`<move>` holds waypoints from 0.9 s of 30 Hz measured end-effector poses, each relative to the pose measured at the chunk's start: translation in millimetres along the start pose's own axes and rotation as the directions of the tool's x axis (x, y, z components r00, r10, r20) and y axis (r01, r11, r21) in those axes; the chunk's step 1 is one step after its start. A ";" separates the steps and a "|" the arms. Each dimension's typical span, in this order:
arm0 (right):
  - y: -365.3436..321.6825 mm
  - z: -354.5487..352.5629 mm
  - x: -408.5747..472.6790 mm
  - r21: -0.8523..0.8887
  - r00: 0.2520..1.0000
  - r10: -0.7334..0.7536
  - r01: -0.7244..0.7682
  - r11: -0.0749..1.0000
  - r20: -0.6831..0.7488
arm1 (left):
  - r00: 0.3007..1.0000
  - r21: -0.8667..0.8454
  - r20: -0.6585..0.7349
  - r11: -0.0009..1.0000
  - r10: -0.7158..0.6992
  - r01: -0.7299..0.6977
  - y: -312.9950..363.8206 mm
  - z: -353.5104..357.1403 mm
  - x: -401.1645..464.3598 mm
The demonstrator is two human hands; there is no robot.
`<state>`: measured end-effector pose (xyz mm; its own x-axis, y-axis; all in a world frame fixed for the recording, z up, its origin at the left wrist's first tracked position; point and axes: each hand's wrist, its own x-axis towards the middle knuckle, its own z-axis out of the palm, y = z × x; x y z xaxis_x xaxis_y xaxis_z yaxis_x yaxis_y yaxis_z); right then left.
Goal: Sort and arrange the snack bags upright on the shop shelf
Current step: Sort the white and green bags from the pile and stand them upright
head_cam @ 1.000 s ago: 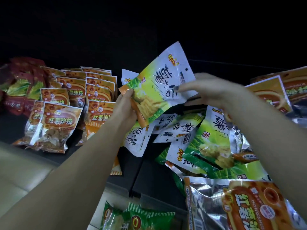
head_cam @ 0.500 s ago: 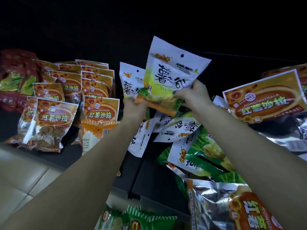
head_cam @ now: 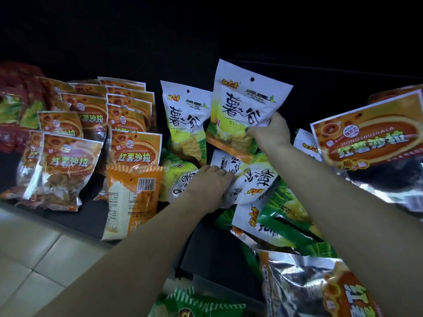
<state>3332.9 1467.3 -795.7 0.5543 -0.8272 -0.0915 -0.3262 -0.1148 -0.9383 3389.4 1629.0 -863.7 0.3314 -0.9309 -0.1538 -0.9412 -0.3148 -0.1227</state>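
My right hand (head_cam: 271, 131) grips the lower right corner of a white-and-green snack bag (head_cam: 245, 104) and holds it upright at the back of the dark shelf (head_cam: 142, 221). Another white-and-green bag (head_cam: 185, 120) stands upright just to its left. My left hand (head_cam: 211, 181) rests on a loose heap of the same bags (head_cam: 254, 179), fingers curled over one that lies flat; whether it grips the bag I cannot tell. More green bags (head_cam: 288, 225) lie jumbled in front of the heap.
Rows of orange snack bags (head_cam: 96, 115) stand upright at the left, with one orange bag (head_cam: 132, 197) back side up before them. Red bags (head_cam: 16, 99) fill the far left. Orange bags (head_cam: 368, 136) lean at the right. A silver-backed bag (head_cam: 320, 287) lies in front.
The white-and-green bag has been turned upright and moved back beside the standing one. My left hand let go of it and dropped onto the heap of flat bags.
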 end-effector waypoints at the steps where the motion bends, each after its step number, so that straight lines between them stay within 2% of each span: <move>1: 0.0 0.9 0.3 -0.007 1.000 -0.010 0.010 1.000 0.003 | 1.000 0.041 -0.022 0.999 -0.009 0.010 1.3 0.2 0.1; 4: -2.2 2.2 3.9 -0.034 1.000 -0.007 0.008 0.999 0.003 | 0.995 0.077 -0.098 0.997 0.004 0.004 0.8 -0.2 -0.2; 10: -1.3 8.6 7.9 -0.072 0.997 -0.002 -0.004 0.997 -0.074 | 1.000 -0.030 0.009 1.000 -0.006 0.006 -6.7 6.3 -13.7; 16: -1.4 13.9 10.7 -0.130 0.993 -0.018 0.002 0.992 -0.118 | 1.000 -0.147 -0.024 0.989 -0.001 -0.003 -4.4 -5.7 -21.0; 20: 2.3 21.1 8.8 -0.124 0.991 -0.019 0.003 0.992 -0.129 | 0.997 -0.401 0.069 0.916 0.031 -0.001 -11.1 -7.6 -25.3; 23: 4.4 22.1 11.6 -0.164 0.992 -0.010 -0.011 0.986 -0.126 | 0.994 -0.552 0.098 0.829 -0.044 0.091 -25.3 -6.1 -23.1; 25: 8.2 22.8 13.4 -0.237 0.995 0.012 -0.035 0.971 -0.098 | 0.982 -0.505 0.181 0.853 -0.047 0.134 -32.1 -5.0 -23.0; 27: 12.0 25.5 14.9 -0.323 0.997 0.030 -0.051 0.945 -0.070 | 0.960 -0.358 0.279 0.926 -0.016 0.119 -31.8 0.0 -23.7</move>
<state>3356.8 1467.7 -816.8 0.4897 -0.8666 -0.0958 -0.5838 -0.2443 -0.7743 3411.5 1661.0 -856.2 0.3513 -0.8373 -0.4189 -0.8559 -0.4686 0.2189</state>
